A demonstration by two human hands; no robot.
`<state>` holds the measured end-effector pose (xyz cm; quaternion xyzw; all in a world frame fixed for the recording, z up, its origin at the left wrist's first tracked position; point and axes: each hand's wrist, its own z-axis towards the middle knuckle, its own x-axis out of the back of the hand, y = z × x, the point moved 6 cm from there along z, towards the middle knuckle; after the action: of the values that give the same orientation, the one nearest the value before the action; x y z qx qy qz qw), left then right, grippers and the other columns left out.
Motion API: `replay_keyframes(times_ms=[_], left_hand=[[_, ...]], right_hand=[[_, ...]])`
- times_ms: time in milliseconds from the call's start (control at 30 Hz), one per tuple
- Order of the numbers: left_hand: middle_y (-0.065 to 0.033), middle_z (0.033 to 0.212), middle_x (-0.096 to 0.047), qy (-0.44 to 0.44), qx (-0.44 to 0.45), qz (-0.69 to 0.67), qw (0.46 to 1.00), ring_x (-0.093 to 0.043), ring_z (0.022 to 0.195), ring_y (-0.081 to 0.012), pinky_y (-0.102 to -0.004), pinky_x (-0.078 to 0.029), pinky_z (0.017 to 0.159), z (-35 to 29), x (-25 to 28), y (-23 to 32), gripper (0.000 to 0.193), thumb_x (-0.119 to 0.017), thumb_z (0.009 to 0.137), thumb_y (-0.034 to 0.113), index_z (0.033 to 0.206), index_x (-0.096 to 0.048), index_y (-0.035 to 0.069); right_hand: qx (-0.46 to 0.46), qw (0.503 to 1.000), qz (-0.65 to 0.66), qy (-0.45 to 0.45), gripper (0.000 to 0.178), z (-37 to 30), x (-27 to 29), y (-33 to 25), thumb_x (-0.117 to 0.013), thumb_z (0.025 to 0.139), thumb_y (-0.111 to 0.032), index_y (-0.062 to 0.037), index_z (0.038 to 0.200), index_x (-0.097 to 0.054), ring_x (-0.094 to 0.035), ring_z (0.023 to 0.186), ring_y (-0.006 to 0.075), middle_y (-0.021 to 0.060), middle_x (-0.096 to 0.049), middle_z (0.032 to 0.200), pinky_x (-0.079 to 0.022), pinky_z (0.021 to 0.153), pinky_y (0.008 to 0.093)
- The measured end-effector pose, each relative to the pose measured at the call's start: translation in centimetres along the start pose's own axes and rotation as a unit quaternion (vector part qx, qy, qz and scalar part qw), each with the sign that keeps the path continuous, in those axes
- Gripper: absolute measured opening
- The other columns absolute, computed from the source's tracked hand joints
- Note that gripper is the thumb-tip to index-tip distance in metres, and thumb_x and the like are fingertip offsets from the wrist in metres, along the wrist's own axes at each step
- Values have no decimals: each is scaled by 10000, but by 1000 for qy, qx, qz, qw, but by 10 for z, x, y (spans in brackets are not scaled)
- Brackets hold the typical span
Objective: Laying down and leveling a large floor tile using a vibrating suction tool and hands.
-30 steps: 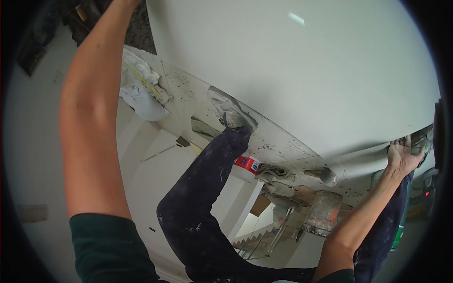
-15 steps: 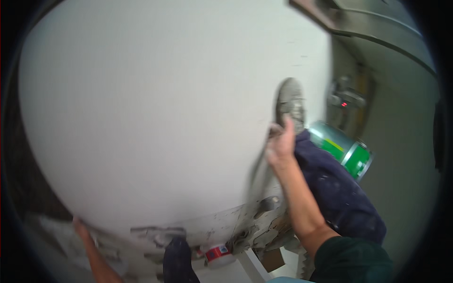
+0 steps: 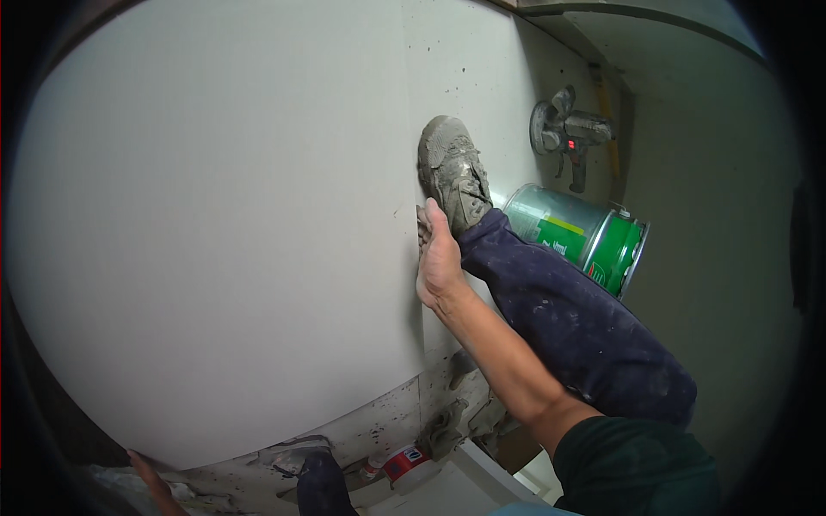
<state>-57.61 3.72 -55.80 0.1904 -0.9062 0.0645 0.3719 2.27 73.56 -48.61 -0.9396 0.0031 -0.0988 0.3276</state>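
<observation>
At the right of the view, a grey-smeared handheld power tool (image 3: 587, 129) with a round base disc and a red lit indicator sits on the pale, dark-specked floor (image 3: 460, 60), with a narrow yellow strip (image 3: 614, 156) just beyond it. Near the tool is a silver metal pail (image 3: 568, 230) bearing green bands and a yellow patch, clips visible around its rim. At the lower edge, a white tub (image 3: 409, 464) with a red label is noted, and crumpled whitish cloth (image 3: 120, 482) lies at lower left.
</observation>
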Motion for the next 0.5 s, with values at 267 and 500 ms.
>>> replay_keyframes(times_ms=[267,500], left_hand=[[-101,1620,-376,-49,-26,-71,996,-375,1457,-289,-404,-250,1192,-25,21,1,874,-390,1012,691,1578,-333,27],[-87,1621,-378,-94,0,-71,993,-340,1480,-285,-423,-230,1201,-30,35,3,881,-417,1001,696,1581,-333,38]], right_hand=[[35,999,-15,-31,762,1,11,4,-544,1009,-529,81,1456,-453,-387,1432,255,196,-479,1498,-233,1212,359],[119,963,-239,33,922,-16,9,-8,-582,975,-566,209,1432,-380,-412,1436,350,339,-454,1482,-285,1194,379]])
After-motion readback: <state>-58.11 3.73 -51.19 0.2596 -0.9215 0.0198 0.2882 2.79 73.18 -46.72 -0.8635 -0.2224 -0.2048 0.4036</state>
